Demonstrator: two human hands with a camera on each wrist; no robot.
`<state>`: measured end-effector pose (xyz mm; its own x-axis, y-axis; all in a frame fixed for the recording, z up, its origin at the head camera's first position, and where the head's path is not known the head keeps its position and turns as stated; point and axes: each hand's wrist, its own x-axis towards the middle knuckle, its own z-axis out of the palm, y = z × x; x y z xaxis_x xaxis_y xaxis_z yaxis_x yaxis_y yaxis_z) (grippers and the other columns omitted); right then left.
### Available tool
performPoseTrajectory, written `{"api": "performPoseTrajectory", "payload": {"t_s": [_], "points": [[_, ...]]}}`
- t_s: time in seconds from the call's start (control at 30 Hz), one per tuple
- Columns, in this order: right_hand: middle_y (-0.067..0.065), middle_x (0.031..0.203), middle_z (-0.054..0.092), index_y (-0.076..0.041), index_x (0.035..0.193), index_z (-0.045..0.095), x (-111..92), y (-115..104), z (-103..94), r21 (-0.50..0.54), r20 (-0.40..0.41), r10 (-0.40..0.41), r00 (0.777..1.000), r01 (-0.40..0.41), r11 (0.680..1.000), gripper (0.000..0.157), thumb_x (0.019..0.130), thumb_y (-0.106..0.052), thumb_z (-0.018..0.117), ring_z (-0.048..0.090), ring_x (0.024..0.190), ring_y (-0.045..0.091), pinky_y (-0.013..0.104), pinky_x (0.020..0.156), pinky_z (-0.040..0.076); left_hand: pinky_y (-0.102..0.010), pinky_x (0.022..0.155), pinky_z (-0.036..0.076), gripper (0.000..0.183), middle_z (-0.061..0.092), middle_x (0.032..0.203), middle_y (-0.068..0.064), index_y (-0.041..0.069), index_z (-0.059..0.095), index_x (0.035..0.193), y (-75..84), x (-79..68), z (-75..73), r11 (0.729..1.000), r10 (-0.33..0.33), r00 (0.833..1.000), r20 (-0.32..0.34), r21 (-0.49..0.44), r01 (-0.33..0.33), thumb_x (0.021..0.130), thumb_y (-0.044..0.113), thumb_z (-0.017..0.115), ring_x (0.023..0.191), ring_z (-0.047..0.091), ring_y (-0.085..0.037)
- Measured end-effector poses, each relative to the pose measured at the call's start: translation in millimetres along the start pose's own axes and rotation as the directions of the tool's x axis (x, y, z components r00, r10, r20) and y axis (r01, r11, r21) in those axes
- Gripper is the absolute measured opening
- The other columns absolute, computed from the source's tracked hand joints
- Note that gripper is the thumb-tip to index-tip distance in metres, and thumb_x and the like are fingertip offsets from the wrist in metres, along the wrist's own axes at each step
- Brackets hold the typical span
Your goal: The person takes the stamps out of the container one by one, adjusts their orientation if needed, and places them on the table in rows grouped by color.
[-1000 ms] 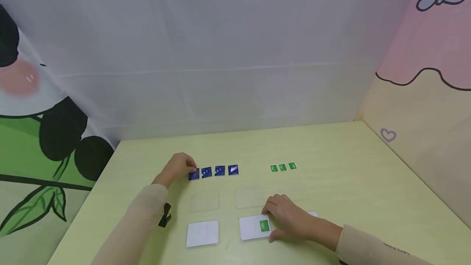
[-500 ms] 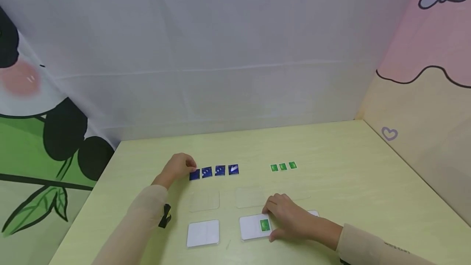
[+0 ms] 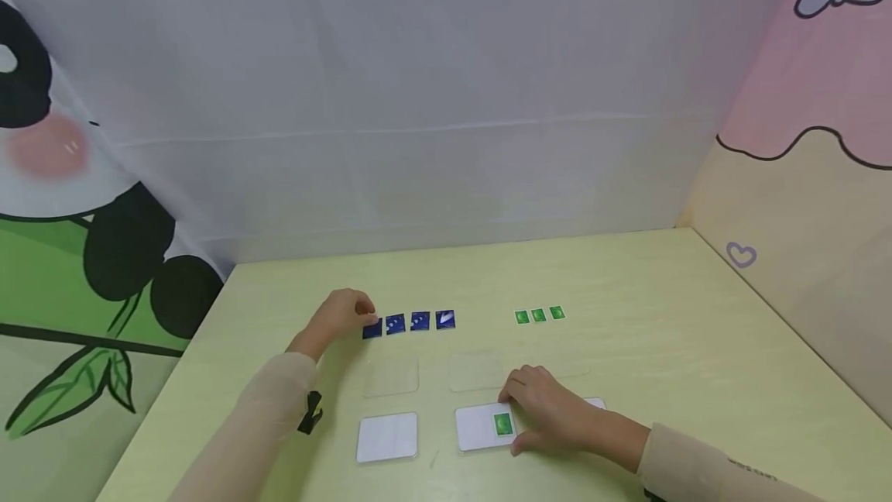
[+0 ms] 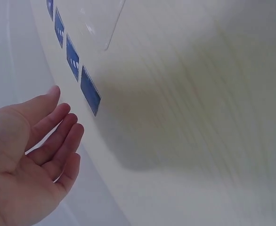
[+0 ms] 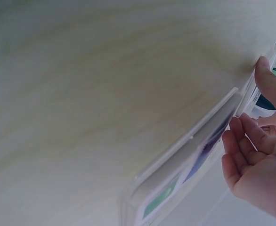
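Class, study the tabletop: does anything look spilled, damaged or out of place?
Little stands out: the blue squares and green squares lie in neat rows. One small oddity is a faint streak on the table between two white cards; whether scratch or mark is unclear.

We're seeing blue tiles [image 3: 420, 321], two middle ones bearing white dots, rightmost showing white streak. Green tiles [image 3: 538, 315] wearing white borders. Left card [image 3: 387, 438] looking plain white; other card [image 3: 475, 428], also white, carrying green square [image 3: 503, 424] with pale edge. Table [image 3: 662, 316] showing pale yellow. Sleeves [image 3: 697, 459] showing beige, right one bearing dark lettering. Back wall [image 3: 446, 84] looking greyish; right wall [image 3: 801, 215] pairing pink with cream, purple heart [image 3: 742, 256] standing out; left wall [image 3: 45, 269] mixing green, black, white.
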<state>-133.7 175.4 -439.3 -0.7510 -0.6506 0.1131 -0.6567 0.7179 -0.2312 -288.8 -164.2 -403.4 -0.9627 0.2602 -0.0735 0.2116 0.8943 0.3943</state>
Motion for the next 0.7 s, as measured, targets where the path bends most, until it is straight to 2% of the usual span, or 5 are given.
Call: {"api": "performPoseTrajectory", "payload": {"t_s": [0.37, 0.7], "points": [[-0.006, 0.103, 0.060, -0.011, 0.109, 0.063, 1, 3, 5.3, -0.006, -0.007, 0.000, 1.000, 0.000, 1.000, 0.055, 0.071, -0.046, 0.080, 0.046, 0.094, 0.006, 0.028, 0.090, 0.040, -0.039, 0.084, 0.053, 0.023, 0.069, 0.099, -0.010, 0.002, 0.067, 0.105, 5.4, -8.9, 3.1, 0.999, 0.046, 0.999, 0.008, 0.008, -0.047, 0.090, 0.019, 0.067, 0.090, 0.063, -0.020], [-0.006, 0.103, 0.060, -0.011, 0.109, 0.063, 1, 1, 4.0, 0.007, 0.004, 0.007, 1.000, -0.007, 1.000, 0.054, 0.071, -0.045, 0.080, 0.045, 0.093, 0.005, 0.028, 0.090, 0.040, -0.035, 0.080, 0.054, 0.020, 0.070, 0.094, -0.007, 0.003, 0.068, 0.100, 15.9, -17.1, 9.4, 0.997, 0.069, 0.998, 0.002, -0.033, -0.069, 0.088, 0.019, 0.069, 0.085, 0.063, -0.016]]}}
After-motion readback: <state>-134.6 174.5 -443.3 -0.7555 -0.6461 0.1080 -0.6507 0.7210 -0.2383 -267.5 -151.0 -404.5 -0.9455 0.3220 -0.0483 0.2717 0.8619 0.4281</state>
